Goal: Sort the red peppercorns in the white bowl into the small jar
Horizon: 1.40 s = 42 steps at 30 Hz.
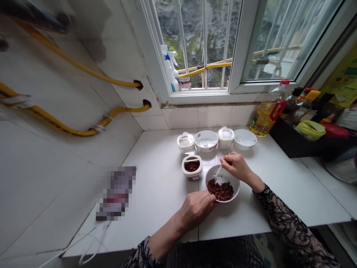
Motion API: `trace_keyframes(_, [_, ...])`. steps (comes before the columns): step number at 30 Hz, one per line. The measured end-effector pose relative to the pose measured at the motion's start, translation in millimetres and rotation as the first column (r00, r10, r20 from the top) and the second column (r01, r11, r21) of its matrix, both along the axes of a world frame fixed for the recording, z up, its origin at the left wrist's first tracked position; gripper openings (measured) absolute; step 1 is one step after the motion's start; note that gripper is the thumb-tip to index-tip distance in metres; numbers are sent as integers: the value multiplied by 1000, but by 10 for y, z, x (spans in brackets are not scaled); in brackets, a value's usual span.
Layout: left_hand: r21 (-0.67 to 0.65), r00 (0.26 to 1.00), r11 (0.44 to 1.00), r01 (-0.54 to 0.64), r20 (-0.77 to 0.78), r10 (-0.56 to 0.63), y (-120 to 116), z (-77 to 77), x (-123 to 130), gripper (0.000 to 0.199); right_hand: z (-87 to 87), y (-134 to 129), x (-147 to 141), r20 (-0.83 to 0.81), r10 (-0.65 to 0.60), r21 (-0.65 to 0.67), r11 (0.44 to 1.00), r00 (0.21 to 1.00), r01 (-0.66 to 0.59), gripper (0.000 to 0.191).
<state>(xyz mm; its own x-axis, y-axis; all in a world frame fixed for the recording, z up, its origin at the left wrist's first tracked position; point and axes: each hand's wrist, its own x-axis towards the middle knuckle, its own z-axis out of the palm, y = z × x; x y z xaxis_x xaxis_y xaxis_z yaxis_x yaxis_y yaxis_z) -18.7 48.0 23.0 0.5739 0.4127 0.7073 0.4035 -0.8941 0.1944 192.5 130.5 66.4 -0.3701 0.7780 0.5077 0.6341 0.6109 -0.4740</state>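
A white bowl [236, 183] with a pink rim stands on the counter before me, tilted slightly toward me, with dark red chili flakes [221, 191] in its lower part. My left hand [196, 208] grips the near-left rim, fingers closed on it. In the fingers of my right hand [237, 165] is a small white spoon [218, 172], its tip down in the bowl at the edge of the flakes. Just left of the bowl sits a seasoning jar [192, 167] with its lid up, holding similar dark red flakes.
Behind are a lidded clear jar [186, 143], a white bowl [206, 141], another seasoning jar [225, 137] and a second white bowl [244, 139]. An oil bottle [263, 115] and a black rack [292, 137] of bottles stand right. A blurred-out object [117, 193] with a cable lies left.
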Motion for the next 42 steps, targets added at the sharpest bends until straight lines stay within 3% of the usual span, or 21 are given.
trace_keyframes(7, [-8,1000,1000,3,14,-3,-4,15,5,10,27,3,12,-129,-86,-230,972,988,55,44])
trace_keyframes(17, [-9,1000,1000,5,30,-5,4,-4,5,11,2,35,21,-254,-182,-380,922,950,75,45])
trace_keyframes(26, [-6,999,1000,24,43,-24,18,-15,9,10,-46,106,-17,-455,-293,-624,779,841,-66,51])
trace_keyframes(29, [3,999,1000,24,44,-24,20,-31,11,10,-34,90,-37,-470,-315,-646,759,825,-78,51])
trace_keyframes(33, [0,999,1000,14,46,-14,19,-42,12,10,3,95,-74,-491,-333,-622,781,805,-57,50])
trace_keyframes(36, [1,999,1000,16,49,-16,21,-44,12,10,77,128,-155,-515,-307,-542,840,800,-26,50])
trace_keyframes(40, [5,999,1000,6,50,-6,21,-52,13,11,278,147,-349,-468,-194,-288,956,862,59,47])
trace_keyframes(42, [10,999,1000,-4,48,4,21,-60,15,13,377,130,-458,-366,-147,-72,989,919,129,46])
